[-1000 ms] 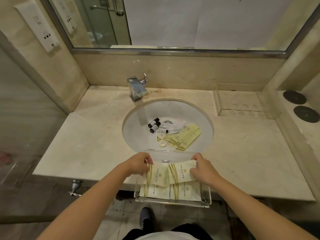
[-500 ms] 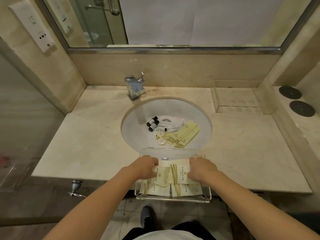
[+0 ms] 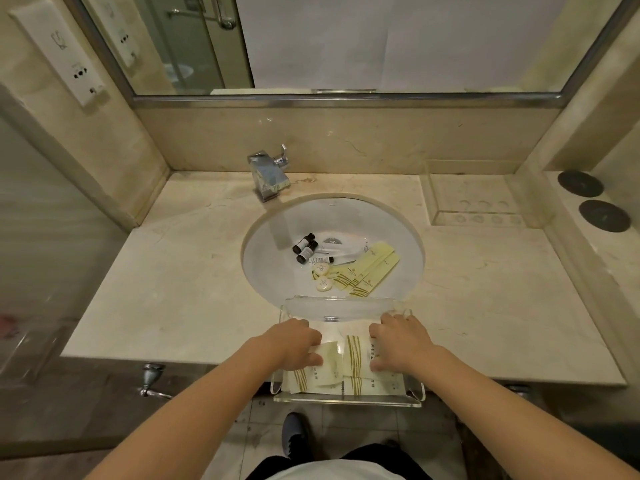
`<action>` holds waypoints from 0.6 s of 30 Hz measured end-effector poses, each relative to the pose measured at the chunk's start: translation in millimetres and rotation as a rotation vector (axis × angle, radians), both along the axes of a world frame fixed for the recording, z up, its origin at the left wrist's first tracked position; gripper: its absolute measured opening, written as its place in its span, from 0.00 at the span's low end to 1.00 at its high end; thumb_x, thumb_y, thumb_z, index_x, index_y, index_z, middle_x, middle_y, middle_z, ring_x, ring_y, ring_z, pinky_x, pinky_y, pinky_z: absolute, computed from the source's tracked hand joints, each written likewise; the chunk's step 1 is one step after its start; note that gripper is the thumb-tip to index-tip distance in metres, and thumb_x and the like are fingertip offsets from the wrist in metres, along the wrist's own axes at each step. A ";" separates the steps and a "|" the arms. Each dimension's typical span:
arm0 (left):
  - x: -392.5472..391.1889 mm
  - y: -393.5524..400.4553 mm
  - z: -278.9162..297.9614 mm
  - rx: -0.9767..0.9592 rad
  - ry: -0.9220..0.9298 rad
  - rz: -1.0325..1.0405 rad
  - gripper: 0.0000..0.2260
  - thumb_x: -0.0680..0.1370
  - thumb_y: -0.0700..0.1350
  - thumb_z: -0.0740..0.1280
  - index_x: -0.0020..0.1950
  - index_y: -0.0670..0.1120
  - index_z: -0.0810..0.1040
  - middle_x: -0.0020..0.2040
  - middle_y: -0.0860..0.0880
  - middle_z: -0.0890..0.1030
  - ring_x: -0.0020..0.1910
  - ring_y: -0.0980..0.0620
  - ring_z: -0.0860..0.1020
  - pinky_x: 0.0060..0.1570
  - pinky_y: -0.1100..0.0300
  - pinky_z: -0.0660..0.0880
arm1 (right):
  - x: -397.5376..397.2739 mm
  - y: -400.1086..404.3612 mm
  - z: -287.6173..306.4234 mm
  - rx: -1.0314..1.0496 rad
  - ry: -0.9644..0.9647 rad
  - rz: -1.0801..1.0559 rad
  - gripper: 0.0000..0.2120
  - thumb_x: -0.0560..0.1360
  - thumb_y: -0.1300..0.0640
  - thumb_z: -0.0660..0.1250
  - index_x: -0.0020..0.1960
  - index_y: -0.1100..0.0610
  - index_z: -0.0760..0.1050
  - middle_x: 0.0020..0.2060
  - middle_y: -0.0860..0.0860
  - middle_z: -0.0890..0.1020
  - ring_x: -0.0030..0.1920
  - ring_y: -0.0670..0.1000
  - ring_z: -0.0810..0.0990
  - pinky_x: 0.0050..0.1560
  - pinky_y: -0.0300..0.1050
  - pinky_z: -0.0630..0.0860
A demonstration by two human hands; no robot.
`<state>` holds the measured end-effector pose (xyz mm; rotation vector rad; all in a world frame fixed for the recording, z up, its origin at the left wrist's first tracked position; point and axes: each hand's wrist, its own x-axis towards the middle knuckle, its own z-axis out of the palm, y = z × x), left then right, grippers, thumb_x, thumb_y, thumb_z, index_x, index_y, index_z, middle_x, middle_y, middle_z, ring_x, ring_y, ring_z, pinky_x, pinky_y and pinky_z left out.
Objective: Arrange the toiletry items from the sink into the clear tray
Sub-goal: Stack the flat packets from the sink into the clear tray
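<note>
A clear tray (image 3: 348,399) rests on the counter's front edge, partly over the sink rim. Inside it lie cream packets with gold stripes (image 3: 353,355). My left hand (image 3: 294,342) presses on the left packet and my right hand (image 3: 398,336) presses on the right packet, fingers curled down over them. In the white sink (image 3: 270,258) remain two small dark bottles (image 3: 304,245), a white tube (image 3: 341,251), two round soaps (image 3: 322,277) and long cream packets (image 3: 367,271).
A chrome faucet (image 3: 268,174) stands behind the sink. A second clear tray (image 3: 474,195) sits at the back right of the marble counter (image 3: 180,271). Two dark round coasters (image 3: 592,199) lie on the right ledge. A mirror spans the wall.
Both hands have lowered the two packets from above the tray down into it and now press them flat onto the packets beneath.
</note>
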<state>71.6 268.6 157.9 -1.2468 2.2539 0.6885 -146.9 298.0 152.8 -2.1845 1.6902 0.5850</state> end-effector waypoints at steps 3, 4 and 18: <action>3.7 -0.7 -2.3 -0.014 0.021 -0.025 0.18 0.78 0.56 0.63 0.64 0.47 0.74 0.58 0.46 0.74 0.57 0.46 0.74 0.53 0.54 0.72 | -0.4 0.0 1.3 0.003 -0.044 0.034 0.26 0.70 0.39 0.68 0.63 0.51 0.72 0.57 0.52 0.75 0.56 0.54 0.74 0.57 0.51 0.69; 4.8 -1.2 -2.3 -0.006 0.031 -0.034 0.18 0.78 0.55 0.64 0.65 0.48 0.73 0.58 0.46 0.74 0.57 0.46 0.74 0.53 0.54 0.71 | -0.1 0.5 1.3 0.015 -0.066 0.047 0.26 0.70 0.40 0.68 0.64 0.50 0.72 0.57 0.52 0.75 0.55 0.54 0.74 0.55 0.50 0.70; 12.3 3.1 -4.5 -0.009 0.104 -0.105 0.26 0.76 0.55 0.66 0.73 0.57 0.65 0.61 0.48 0.72 0.58 0.48 0.71 0.56 0.57 0.67 | -1.2 8.0 -3.6 0.108 -0.216 0.011 0.29 0.68 0.42 0.72 0.64 0.50 0.69 0.58 0.50 0.72 0.55 0.51 0.72 0.53 0.47 0.75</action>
